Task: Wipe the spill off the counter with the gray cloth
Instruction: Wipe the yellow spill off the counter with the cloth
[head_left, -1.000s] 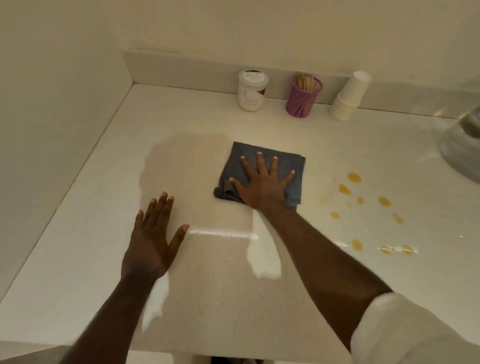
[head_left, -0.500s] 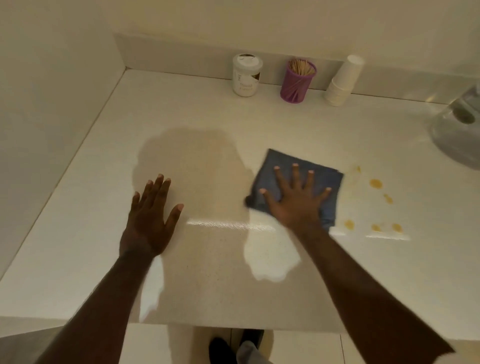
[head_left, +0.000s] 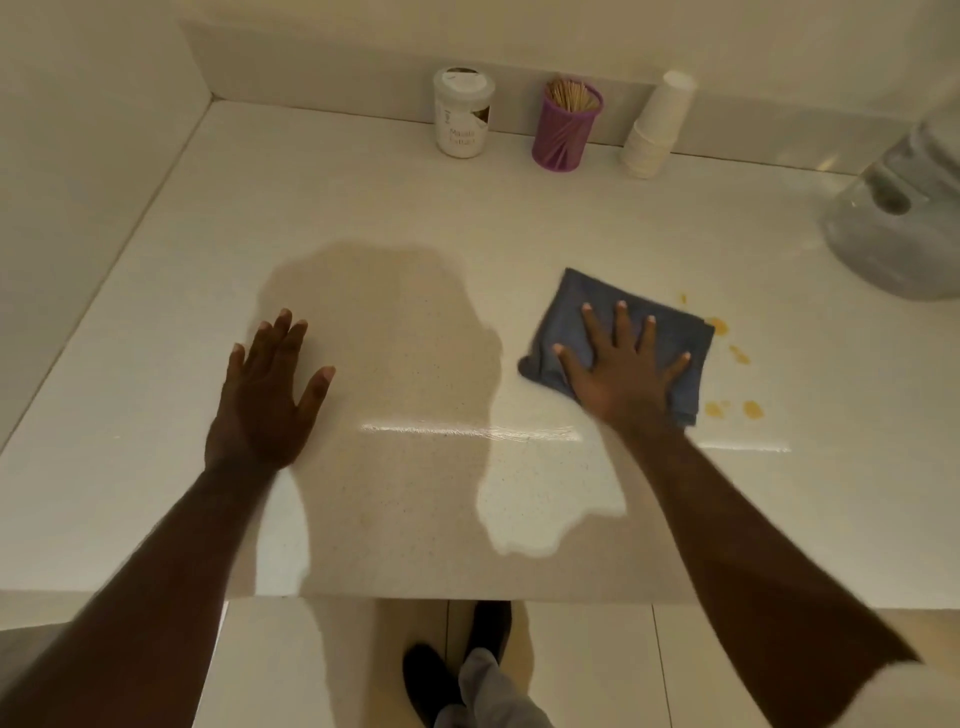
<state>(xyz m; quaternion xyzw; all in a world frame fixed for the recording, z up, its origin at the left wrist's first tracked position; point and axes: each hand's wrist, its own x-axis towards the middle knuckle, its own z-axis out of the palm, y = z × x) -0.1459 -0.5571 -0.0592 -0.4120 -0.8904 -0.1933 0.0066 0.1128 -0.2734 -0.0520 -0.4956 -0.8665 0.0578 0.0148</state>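
Observation:
The gray cloth (head_left: 579, 296) lies folded on the pale counter (head_left: 363, 208), right of centre. My right hand (head_left: 621, 371) presses flat on top of it with fingers spread. Orange spill drops sit just right of the cloth: one (head_left: 718, 326) touches its far right corner, and others (head_left: 752, 409) lie off its near right corner. My left hand (head_left: 267, 395) rests palm down on the bare counter to the left, fingers apart, holding nothing.
Against the back wall stand a white jar (head_left: 464, 118), a purple toothpick holder (head_left: 566, 130) and a leaning stack of white paper cups (head_left: 657, 124). A gray rounded appliance (head_left: 904, 228) sits at the right edge. A wall bounds the left side.
My right hand has slid the cloth to the right, over several of the orange drops. The left hand has stayed planted on the counter.

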